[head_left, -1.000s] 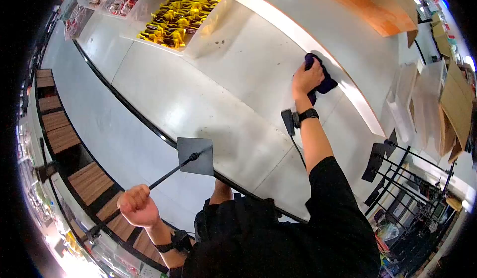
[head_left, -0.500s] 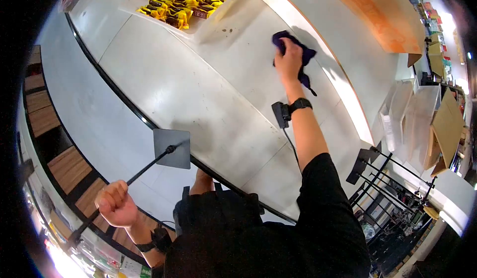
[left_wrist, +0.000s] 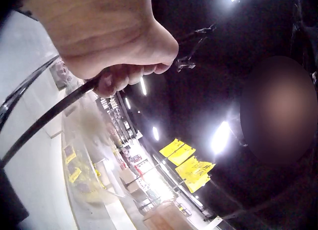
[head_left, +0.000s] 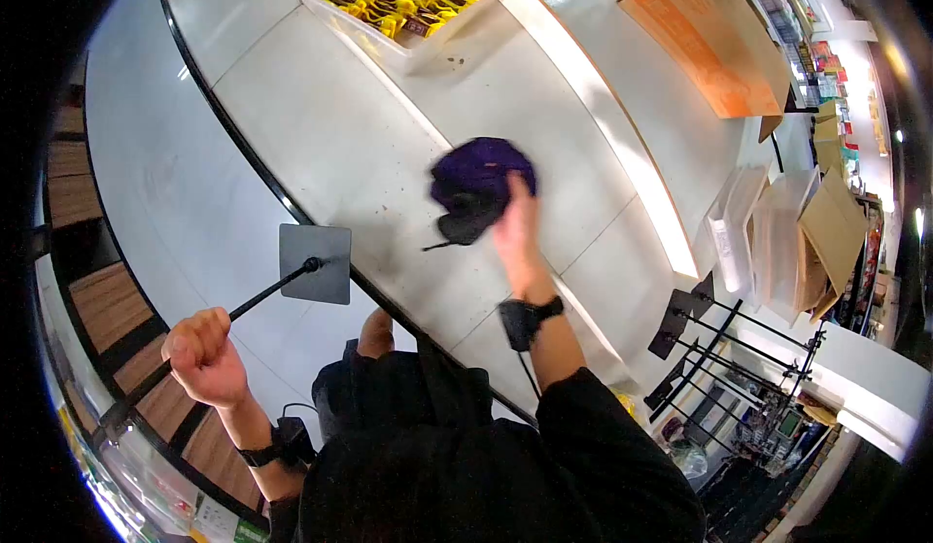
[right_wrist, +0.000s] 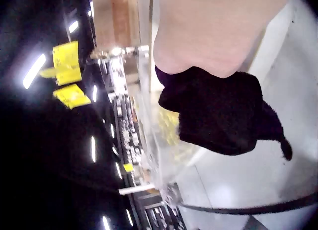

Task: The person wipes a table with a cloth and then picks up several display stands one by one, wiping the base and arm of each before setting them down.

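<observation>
My right hand (head_left: 518,227) holds a dark purple cloth (head_left: 474,179) over the pale tiled counter (head_left: 340,135), its thumb lying across the cloth's edge. Motion blurs the cloth in the head view; from the right wrist it hangs bunched below the hand, with a narrow tail at one side. At lower left, my left hand (head_left: 207,358) grips a black rod (head_left: 260,297) in its curled fingers. A grey square plate (head_left: 333,244) sits at the rod's far end, near the counter's black front edge. The left wrist view shows the rod (left_wrist: 47,119) coming out from under the fingers.
A translucent bin (head_left: 400,57) of yellow-wrapped packets stands at the back. A raised white ledge (head_left: 583,106) runs along the counter's far side. Beyond it are an orange-brown carton (head_left: 705,43) and clear bins (head_left: 777,232). A black wire rack (head_left: 724,358) stands at right.
My right hand has brought the cloth from near the far ledge back toward my body and leftward over the counter. My left hand keeps its grip on the rod. The head view has shifted.
</observation>
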Demonstrator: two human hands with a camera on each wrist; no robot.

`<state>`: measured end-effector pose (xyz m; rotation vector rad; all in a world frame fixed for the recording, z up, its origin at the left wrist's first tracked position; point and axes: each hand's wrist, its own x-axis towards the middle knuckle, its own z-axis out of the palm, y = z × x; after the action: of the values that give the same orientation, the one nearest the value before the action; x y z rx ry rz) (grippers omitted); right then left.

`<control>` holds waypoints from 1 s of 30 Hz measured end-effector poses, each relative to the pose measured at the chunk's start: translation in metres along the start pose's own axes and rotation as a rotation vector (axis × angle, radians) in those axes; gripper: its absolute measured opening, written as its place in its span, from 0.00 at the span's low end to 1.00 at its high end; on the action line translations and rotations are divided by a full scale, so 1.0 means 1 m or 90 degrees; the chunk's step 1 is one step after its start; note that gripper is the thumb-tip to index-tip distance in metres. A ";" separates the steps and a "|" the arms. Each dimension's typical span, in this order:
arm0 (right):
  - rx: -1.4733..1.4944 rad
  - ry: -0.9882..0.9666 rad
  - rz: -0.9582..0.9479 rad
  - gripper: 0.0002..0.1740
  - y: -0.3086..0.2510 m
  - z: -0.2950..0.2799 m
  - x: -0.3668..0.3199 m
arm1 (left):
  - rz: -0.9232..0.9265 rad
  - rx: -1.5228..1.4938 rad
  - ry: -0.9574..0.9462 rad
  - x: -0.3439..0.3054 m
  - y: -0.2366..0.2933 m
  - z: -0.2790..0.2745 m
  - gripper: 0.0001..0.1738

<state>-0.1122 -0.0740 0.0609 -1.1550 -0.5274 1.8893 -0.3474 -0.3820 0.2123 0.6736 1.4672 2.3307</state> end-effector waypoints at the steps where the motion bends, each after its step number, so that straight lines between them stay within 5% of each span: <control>1: -0.003 0.023 -0.067 0.17 -0.017 -0.018 -0.001 | -0.006 -0.004 -0.004 0.000 -0.002 -0.003 0.22; 4: -0.104 0.227 -0.279 0.18 -0.066 -0.056 0.003 | -0.017 0.040 0.012 -0.004 -0.008 -0.010 0.22; 5: -0.214 0.248 -0.405 0.18 -0.074 -0.080 0.017 | -0.020 0.039 0.015 -0.005 -0.012 -0.012 0.22; 9: -0.806 0.396 -0.515 0.19 -0.077 -0.105 0.065 | -0.042 0.068 0.026 -0.005 -0.021 -0.010 0.21; 11: -0.959 0.326 -0.539 0.19 -0.061 -0.106 0.110 | -0.041 0.093 0.044 -0.005 -0.026 -0.007 0.21; 13: -1.096 0.404 -0.559 0.18 -0.047 -0.076 0.138 | -0.035 0.079 0.030 -0.004 -0.028 -0.005 0.21; 17: -1.067 0.479 -0.384 0.19 -0.041 0.013 0.175 | -0.056 0.052 0.049 -0.001 -0.029 0.001 0.21; 19: -1.126 0.452 -0.401 0.19 -0.034 0.030 0.179 | -0.061 0.046 0.079 0.000 -0.031 -0.003 0.22; 26: -1.032 -0.087 -0.719 0.16 0.023 0.048 0.144 | -0.049 0.083 0.046 -0.005 -0.024 -0.001 0.22; 30: -0.776 -0.312 -0.531 0.18 0.073 0.042 0.069 | -0.007 0.096 0.055 -0.016 -0.013 0.011 0.20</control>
<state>-0.1959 -0.0550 -0.0057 -0.8375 -2.2232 0.9780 -0.3276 -0.3758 0.2005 0.6067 1.6933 2.2836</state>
